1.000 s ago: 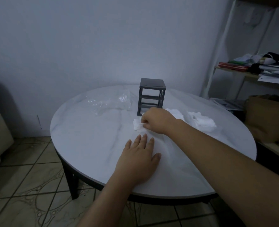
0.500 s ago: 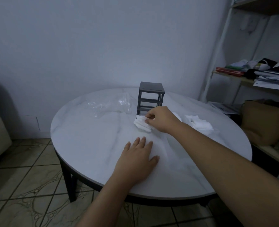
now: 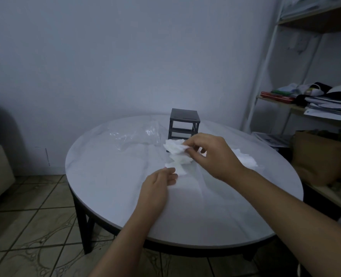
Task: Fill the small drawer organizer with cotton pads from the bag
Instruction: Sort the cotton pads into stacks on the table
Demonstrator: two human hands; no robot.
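Two hands meet over a round, pale table, a little beyond its middle. The right hand is raised off the surface and grasps a bunch of cotton pads between thumb and curled fingertips, the bunch sticking out to the left of the knuckles. From that grip the pads trail downward in a loose, crumpled chain. Its long axis runs from the right fingertips down and slightly left, and its lower end is down by the table surface, just beside the left hand. The left hand is lifted too, thumb and forefinger curled toward that lowest pad; whether they pinch it or only touch its edge cannot be told. Behind the held bunch, and partly hidden by it, the small dark drawer organizer stands upright near the table's far edge, taller than wide, its open-framed front turned toward the person. To the left of the organizer lies the clear plastic bag, crumpled and flat on the table, its long side running left to right. A second heap of pads lies on the table to the right, showing past the right wrist. At the far right a shelf unit carries stacked papers and folded things — any print on them is too small to read.
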